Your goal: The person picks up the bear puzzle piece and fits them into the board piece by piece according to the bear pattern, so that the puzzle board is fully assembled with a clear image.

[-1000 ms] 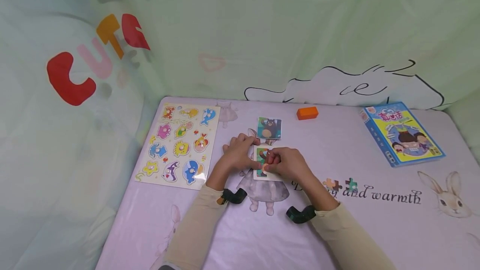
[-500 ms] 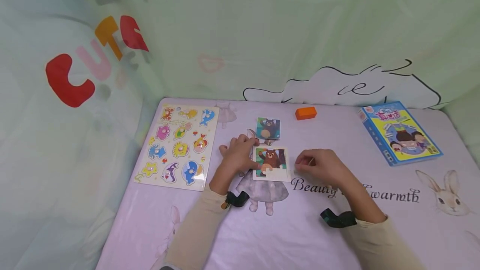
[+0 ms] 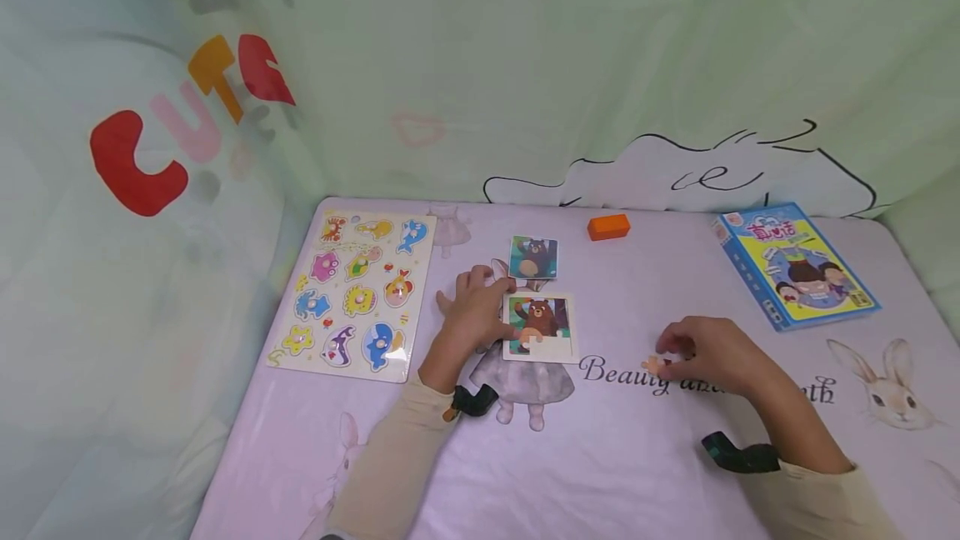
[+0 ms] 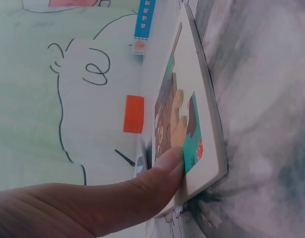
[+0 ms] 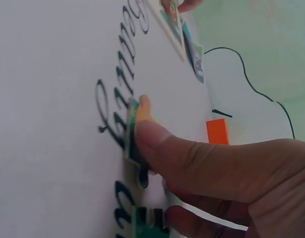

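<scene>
My left hand (image 3: 474, 311) lies at the left side of a bear jigsaw board (image 3: 537, 326), its straight thumb (image 4: 157, 178) pressing down on the picture. The lower right of that board shows bare cream backing. Farther right, my right hand (image 3: 708, 352) pinches a loose orange and green puzzle piece (image 5: 144, 109) low over the table, the thumb on its near face. Partly under the fingers sits a second, green piece (image 5: 151, 227). Just beyond the board lies a bear picture card (image 3: 533, 257), close to the left fingertips.
At the left lies a sea-animal peg board (image 3: 348, 298). An orange block (image 3: 608, 227) stands near the back edge, and a blue and yellow box (image 3: 798, 265) is at the back right. Printed fabric covers the table (image 3: 622, 457); curtains hang behind.
My right hand has left the board, moved right, and taken hold of a loose puzzle piece. The bear picture it covered is now visible. My left hand has stayed at the board.
</scene>
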Tool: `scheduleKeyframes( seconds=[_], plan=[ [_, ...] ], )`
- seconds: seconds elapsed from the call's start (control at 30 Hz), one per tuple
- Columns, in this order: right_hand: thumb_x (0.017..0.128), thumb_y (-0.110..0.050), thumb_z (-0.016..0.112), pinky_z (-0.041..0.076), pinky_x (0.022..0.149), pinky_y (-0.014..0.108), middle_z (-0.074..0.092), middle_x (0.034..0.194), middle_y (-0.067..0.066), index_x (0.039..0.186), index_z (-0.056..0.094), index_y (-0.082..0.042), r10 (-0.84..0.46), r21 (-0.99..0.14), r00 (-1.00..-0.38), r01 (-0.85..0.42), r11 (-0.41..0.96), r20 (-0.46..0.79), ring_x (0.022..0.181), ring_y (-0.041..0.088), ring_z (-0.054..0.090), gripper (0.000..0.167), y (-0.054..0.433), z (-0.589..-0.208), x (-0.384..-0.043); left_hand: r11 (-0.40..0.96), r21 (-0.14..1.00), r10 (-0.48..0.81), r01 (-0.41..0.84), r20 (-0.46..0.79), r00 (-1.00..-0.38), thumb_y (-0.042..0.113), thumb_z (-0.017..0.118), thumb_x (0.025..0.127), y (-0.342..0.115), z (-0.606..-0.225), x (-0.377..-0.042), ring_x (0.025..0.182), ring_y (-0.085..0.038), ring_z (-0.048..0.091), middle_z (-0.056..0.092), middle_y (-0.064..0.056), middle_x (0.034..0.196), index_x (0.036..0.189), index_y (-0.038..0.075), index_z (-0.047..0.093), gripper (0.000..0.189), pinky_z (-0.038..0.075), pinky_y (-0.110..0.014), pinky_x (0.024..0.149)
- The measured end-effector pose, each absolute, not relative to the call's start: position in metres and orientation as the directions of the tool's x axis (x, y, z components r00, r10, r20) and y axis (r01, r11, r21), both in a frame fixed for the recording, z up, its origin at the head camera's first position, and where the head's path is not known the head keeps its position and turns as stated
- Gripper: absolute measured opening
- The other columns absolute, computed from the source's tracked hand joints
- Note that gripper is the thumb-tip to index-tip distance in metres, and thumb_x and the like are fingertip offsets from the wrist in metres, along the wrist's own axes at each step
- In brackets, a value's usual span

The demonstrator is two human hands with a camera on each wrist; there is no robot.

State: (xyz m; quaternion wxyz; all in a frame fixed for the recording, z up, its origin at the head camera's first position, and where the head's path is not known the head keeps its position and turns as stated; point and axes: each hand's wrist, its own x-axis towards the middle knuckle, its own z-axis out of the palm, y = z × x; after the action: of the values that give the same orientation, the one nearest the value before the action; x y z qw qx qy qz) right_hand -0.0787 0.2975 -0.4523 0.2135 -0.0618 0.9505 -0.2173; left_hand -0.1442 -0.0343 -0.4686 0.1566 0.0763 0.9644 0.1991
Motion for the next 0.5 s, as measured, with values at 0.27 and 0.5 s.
scheduleKeyframes(
  seconds=[0.27, 0.5],
  plan=[
    [0.079, -0.026, 0.088, 0.049, 0.07, 0.03, 0.064, 0.086, -0.003, 0.098, 0.073, -0.016, -0.231, -0.465, -0.891, -0.026, 0.885, -0.39, 0.084, 0.019, 0.055, 0.026, 0.2997, -0.4569, -0.0741, 0.901, 0.426, 0.217, 0.08, -0.283, -0.934, 0.033, 0.091, 0.075, -0.0348, -0.4666, -0.1427, 0.153, -0.033, 0.023, 0.031, -0.007, 0.164, 0.138, 0.031, 0.061, 0.069, 0.013, -0.082, 0.11],
    [0.081, -0.023, 0.087, 0.044, 0.064, 0.025, 0.059, 0.08, -0.003, 0.097, 0.071, -0.017, -0.244, -0.476, -0.888, -0.034, 0.879, -0.389, 0.081, 0.017, 0.053, 0.024, 0.298, -0.4555, -0.0739, 0.9, 0.427, 0.225, 0.09, -0.278, -0.934, 0.032, 0.091, 0.076, -0.0353, -0.4651, -0.1416, 0.156, -0.034, 0.021, 0.033, -0.006, 0.165, 0.14, 0.031, 0.06, 0.071, 0.012, -0.084, 0.107]
  ],
)
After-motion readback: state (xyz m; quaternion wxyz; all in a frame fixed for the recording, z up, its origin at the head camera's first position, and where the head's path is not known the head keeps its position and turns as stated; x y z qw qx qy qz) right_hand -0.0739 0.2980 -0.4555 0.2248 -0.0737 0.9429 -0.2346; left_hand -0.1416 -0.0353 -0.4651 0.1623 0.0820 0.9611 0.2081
